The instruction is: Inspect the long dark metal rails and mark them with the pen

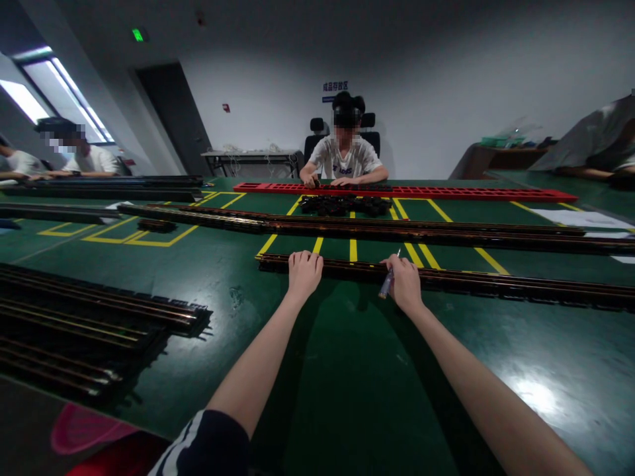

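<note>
A long black rail with copper-coloured strips lies across the green table in front of me. My left hand is closed over it near its left end, fingers curled down the far side. Farther right, my right hand holds a slim screwdriver-like tool with a translucent handle; its thin tip points up and away, just above the rail. The fingertips of that hand are close to the rail, and whether they touch it cannot be made out.
More rails run parallel behind, and a stack of rails lies at left. Beyond are a pile of black parts and a long red slotted frame, where a person works. Paper sheets lie at right.
</note>
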Motion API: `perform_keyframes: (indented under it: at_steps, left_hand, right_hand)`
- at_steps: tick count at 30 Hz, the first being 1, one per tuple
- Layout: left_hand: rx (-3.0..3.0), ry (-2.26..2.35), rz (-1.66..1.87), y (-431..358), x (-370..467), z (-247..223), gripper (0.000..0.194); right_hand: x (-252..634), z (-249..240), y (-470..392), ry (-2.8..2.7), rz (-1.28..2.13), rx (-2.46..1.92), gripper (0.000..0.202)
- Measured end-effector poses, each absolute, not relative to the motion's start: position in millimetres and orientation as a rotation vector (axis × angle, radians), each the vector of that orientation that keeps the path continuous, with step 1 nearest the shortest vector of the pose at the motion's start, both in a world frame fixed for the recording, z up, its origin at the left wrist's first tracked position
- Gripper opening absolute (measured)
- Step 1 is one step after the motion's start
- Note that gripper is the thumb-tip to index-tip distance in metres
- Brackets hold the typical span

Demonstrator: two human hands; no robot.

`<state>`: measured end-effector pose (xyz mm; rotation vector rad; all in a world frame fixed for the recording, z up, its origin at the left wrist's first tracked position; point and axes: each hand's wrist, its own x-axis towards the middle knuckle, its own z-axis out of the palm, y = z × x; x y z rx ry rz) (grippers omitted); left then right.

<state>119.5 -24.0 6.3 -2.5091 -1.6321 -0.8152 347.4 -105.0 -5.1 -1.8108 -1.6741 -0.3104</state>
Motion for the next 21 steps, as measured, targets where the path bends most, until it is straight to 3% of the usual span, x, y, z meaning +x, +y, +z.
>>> perform_keyframes:
  at_steps: [21]
  left_hand:
    - [-2.539, -1.570, -0.840, -24.2, 120.3, 3.7, 0.040]
  right_hand:
    - [352.0, -5.9, -109.4, -1.632, -0.422, -1.855, 0.021]
